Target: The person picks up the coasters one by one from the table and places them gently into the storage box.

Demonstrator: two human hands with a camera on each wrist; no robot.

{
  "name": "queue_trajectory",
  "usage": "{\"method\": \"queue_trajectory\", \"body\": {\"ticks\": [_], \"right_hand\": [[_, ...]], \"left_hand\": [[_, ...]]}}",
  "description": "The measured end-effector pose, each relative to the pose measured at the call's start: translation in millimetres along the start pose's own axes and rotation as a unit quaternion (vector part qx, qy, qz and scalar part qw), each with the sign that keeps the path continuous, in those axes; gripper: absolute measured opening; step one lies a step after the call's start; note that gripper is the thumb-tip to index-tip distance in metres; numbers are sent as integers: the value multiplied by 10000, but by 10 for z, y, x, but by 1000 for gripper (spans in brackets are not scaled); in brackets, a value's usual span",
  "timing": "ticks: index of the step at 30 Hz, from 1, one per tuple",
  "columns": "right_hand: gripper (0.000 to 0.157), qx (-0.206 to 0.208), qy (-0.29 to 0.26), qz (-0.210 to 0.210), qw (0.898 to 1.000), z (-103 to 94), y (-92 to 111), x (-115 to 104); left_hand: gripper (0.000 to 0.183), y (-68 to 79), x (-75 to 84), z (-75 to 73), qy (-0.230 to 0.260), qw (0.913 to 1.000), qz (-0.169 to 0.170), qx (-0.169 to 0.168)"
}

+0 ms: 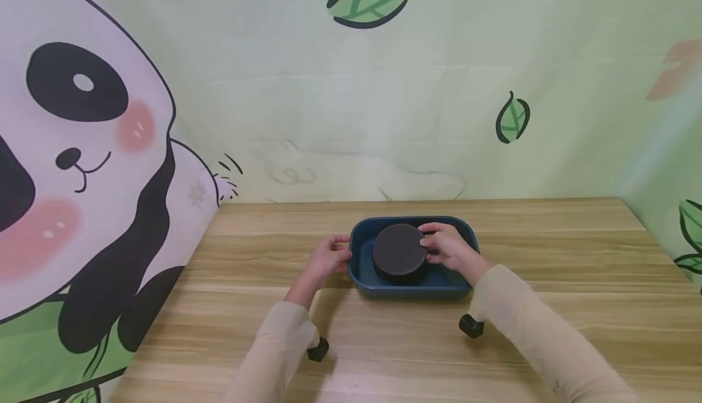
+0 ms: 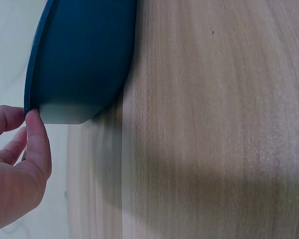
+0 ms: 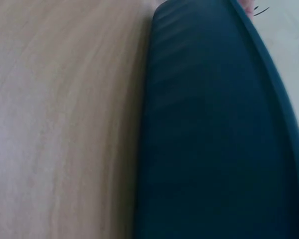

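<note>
A dark blue rectangular basin (image 1: 415,293) with rounded corners sits on the wooden table. My left hand (image 1: 328,260) is at its left end; in the left wrist view, thumb and finger of that hand (image 2: 20,169) pinch the rim of the basin (image 2: 84,55). Inside the basin is a black round object (image 1: 399,250) with a flat top, whose exact kind I cannot tell. Reaching over the right end, my right hand (image 1: 450,247) grips this object by its right edge. The right wrist view is mostly filled by the outer side of the basin (image 3: 214,124), which hides the round object.
Bare wooden tabletop (image 1: 559,250) surrounds the basin. Behind the table rises a pale green backdrop (image 1: 340,98) with printed leaves, and a large printed panda (image 1: 82,147) covers the left side. Small black pieces (image 1: 471,326) hang beneath both wrists.
</note>
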State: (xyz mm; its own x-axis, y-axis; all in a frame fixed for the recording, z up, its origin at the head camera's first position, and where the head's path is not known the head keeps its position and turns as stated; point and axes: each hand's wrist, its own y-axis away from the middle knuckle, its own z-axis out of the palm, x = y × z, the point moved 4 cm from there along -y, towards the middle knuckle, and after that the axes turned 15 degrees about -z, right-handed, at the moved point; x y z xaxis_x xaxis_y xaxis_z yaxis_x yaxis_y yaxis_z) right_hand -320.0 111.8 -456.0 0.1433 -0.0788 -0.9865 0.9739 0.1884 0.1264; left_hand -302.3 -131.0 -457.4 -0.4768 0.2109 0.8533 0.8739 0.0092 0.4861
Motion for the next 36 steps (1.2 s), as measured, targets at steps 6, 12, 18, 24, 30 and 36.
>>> {"method": "queue_trajectory", "body": {"ticks": [6,12,18,24,30,36], "right_hand": [[41,193,80,185,9996,24,-42,52],[41,355,387,246,9983,15,-60,85],[40,542,1155,251,9915,-16,-86,142],[39,645,1860,101,9804,-27,-95,161],[39,742,1959,43,9778,-42,-86,184],[38,714,2101,34,9751,-39,-72,145]], "left_hand": [[34,-9,5,-2,55,10000,4,-10],[34,-9,14,-1,75,10000,-36,-43],[34,-1,27,-3,67,10000,-54,-41],[34,14,28,-1,88,9999,-60,-27],[34,84,57,3,40,9999,13,-124],[34,13,7,-2,74,10000,36,-40]]}}
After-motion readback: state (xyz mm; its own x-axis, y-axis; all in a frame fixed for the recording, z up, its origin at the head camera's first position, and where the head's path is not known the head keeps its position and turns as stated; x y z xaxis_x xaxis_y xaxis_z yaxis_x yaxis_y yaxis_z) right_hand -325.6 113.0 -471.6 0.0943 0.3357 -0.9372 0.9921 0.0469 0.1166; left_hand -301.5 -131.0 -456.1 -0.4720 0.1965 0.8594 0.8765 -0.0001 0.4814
